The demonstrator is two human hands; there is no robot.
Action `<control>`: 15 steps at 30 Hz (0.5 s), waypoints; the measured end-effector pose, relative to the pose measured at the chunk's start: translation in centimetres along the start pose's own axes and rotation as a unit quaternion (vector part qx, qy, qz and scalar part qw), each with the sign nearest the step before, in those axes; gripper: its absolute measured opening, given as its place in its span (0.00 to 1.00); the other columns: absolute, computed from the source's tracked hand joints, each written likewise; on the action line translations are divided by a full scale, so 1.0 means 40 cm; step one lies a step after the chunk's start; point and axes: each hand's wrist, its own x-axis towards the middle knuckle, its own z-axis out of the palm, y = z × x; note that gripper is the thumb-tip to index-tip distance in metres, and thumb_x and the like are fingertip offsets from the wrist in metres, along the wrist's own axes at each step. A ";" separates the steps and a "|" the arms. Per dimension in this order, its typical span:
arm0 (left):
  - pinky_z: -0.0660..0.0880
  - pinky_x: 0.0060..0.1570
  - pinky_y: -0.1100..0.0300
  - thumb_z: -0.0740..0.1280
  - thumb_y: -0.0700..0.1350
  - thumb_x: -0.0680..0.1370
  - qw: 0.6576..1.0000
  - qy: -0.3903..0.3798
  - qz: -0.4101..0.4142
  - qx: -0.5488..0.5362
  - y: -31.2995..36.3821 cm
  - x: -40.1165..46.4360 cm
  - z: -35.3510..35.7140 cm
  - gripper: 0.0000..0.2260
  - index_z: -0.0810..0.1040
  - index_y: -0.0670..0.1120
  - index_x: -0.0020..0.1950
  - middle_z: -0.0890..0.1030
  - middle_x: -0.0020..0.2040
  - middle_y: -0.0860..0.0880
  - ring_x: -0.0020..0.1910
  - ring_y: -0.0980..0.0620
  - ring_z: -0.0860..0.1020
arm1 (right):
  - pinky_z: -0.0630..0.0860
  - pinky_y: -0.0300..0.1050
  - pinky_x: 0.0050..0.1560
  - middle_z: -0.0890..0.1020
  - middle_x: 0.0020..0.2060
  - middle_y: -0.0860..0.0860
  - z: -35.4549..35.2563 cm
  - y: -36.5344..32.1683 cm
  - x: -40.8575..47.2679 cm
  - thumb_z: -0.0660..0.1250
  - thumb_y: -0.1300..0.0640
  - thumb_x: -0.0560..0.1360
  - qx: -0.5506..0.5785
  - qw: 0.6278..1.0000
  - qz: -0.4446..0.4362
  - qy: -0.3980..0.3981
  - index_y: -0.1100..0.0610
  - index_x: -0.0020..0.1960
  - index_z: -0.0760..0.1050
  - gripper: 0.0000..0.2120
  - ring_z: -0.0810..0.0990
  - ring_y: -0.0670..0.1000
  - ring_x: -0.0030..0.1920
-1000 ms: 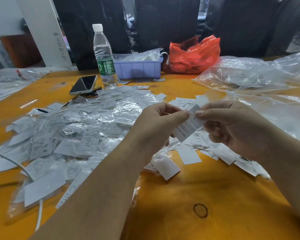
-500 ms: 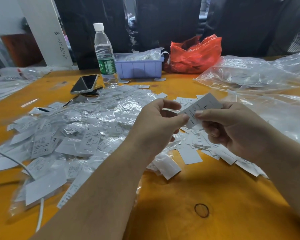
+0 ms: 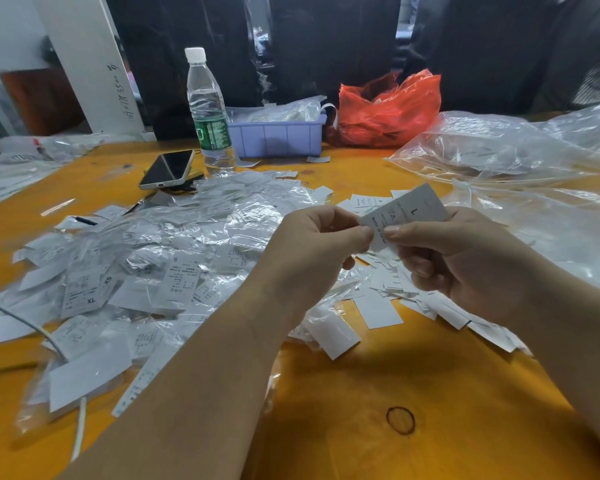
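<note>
Pinching one L-size label (image 3: 406,211) between left hand (image 3: 312,251) and right hand (image 3: 465,265) above the table (image 3: 361,410), seemingly early on, with few loose labels (image 3: 378,308) laid beneath and a large heap of bagged labels (image 3: 174,244) left.

Bottle (image 3: 208,109) right of phone (image 3: 168,169), left of bin (image 3: 278,137)

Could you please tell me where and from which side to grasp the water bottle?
Probably wrap round the water bottle at its green-labelled middle, coming from the left: it stands upright and capped, the purple bin crowds its right side, and the phone to its left lies flat, below that height.
</note>
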 end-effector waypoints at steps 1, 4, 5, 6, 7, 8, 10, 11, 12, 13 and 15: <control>0.70 0.27 0.70 0.70 0.39 0.76 1.000 0.009 -0.003 -0.006 0.002 0.000 -0.001 0.03 0.82 0.41 0.47 0.81 0.33 0.51 0.28 0.59 0.75 | 0.63 0.34 0.22 0.73 0.25 0.48 0.000 0.000 -0.001 0.69 0.63 0.74 -0.004 1.000 0.004 -0.008 0.63 0.51 0.78 0.07 0.66 0.44 0.24; 0.70 0.27 0.70 0.69 0.39 0.76 0.998 0.066 -0.002 0.009 0.005 0.005 -0.014 0.03 0.82 0.43 0.43 0.80 0.31 0.55 0.28 0.60 0.75 | 0.66 0.35 0.25 0.77 0.26 0.47 -0.003 -0.004 -0.006 0.71 0.64 0.72 -0.084 0.996 -0.012 -0.002 0.59 0.46 0.82 0.04 0.69 0.45 0.25; 0.71 0.28 0.69 0.69 0.40 0.76 0.994 0.102 0.012 0.044 0.003 0.008 -0.020 0.04 0.81 0.45 0.42 0.81 0.32 0.55 0.30 0.60 0.76 | 0.67 0.36 0.28 0.78 0.27 0.46 -0.005 -0.004 -0.007 0.72 0.62 0.72 -0.155 0.987 -0.034 0.010 0.57 0.44 0.82 0.03 0.71 0.44 0.26; 0.72 0.30 0.67 0.69 0.41 0.75 0.984 0.143 0.037 0.096 0.000 0.010 -0.025 0.04 0.81 0.47 0.41 0.81 0.33 0.55 0.32 0.59 0.77 | 0.69 0.36 0.32 0.80 0.28 0.45 -0.006 -0.001 -0.007 0.73 0.59 0.71 -0.232 0.970 -0.059 0.027 0.54 0.43 0.83 0.02 0.74 0.43 0.27; 0.73 0.31 0.64 0.68 0.42 0.75 0.968 0.185 0.070 0.152 -0.002 0.011 -0.028 0.05 0.80 0.48 0.40 0.80 0.34 0.54 0.34 0.58 0.77 | 0.70 0.35 0.34 0.81 0.30 0.44 -0.008 0.003 -0.006 0.74 0.57 0.70 -0.295 0.951 -0.081 0.042 0.52 0.43 0.82 0.02 0.76 0.41 0.29; 0.73 0.32 0.63 0.68 0.43 0.75 0.948 0.223 0.103 0.203 -0.003 0.010 -0.031 0.05 0.79 0.48 0.39 0.79 0.34 0.54 0.35 0.58 0.77 | 0.69 0.33 0.34 0.81 0.31 0.43 -0.009 0.007 -0.006 0.74 0.55 0.70 -0.335 0.936 -0.094 0.050 0.50 0.43 0.82 0.03 0.76 0.39 0.30; 0.72 0.32 0.63 0.67 0.43 0.75 0.903 0.287 0.167 0.274 -0.003 0.008 -0.036 0.05 0.78 0.47 0.39 0.78 0.33 0.54 0.35 0.57 0.76 | 0.68 0.32 0.30 0.79 0.33 0.45 -0.008 0.015 -0.007 0.75 0.55 0.69 -0.374 0.921 -0.103 0.044 0.49 0.43 0.81 0.04 0.74 0.37 0.30; 0.73 0.33 0.62 0.67 0.42 0.74 0.882 0.307 0.195 0.300 -0.003 0.008 -0.039 0.04 0.78 0.47 0.39 0.78 0.33 0.54 0.35 0.55 0.76 | 0.68 0.31 0.30 0.79 0.34 0.45 -0.007 0.019 -0.007 0.75 0.56 0.69 -0.386 0.916 -0.100 0.037 0.48 0.43 0.81 0.05 0.74 0.37 0.30; 0.73 0.33 0.60 0.68 0.41 0.74 0.865 0.315 0.218 0.323 -0.004 0.009 -0.042 0.03 0.78 0.46 0.39 0.78 0.33 0.52 0.35 0.52 0.76 | 0.69 0.31 0.30 0.78 0.36 0.44 -0.005 0.022 -0.007 0.75 0.55 0.69 -0.398 0.912 -0.094 0.034 0.48 0.44 0.81 0.06 0.74 0.36 0.32; 0.74 0.33 0.59 0.67 0.41 0.74 0.854 0.309 0.231 0.350 -0.005 0.009 -0.042 0.03 0.78 0.45 0.40 0.78 0.34 0.51 0.35 0.50 0.76 | 0.70 0.31 0.32 0.78 0.39 0.43 -0.004 0.025 -0.007 0.75 0.54 0.69 -0.412 0.907 -0.086 0.031 0.47 0.45 0.80 0.07 0.75 0.37 0.35; 0.74 0.35 0.58 0.67 0.41 0.74 0.846 0.263 0.220 0.409 -0.010 0.010 -0.038 0.02 0.79 0.46 0.43 0.78 0.35 0.50 0.36 0.49 0.77 | 0.71 0.36 0.39 0.76 0.45 0.41 0.001 0.028 -0.008 0.75 0.50 0.68 -0.441 0.895 -0.068 0.015 0.44 0.48 0.80 0.10 0.75 0.38 0.43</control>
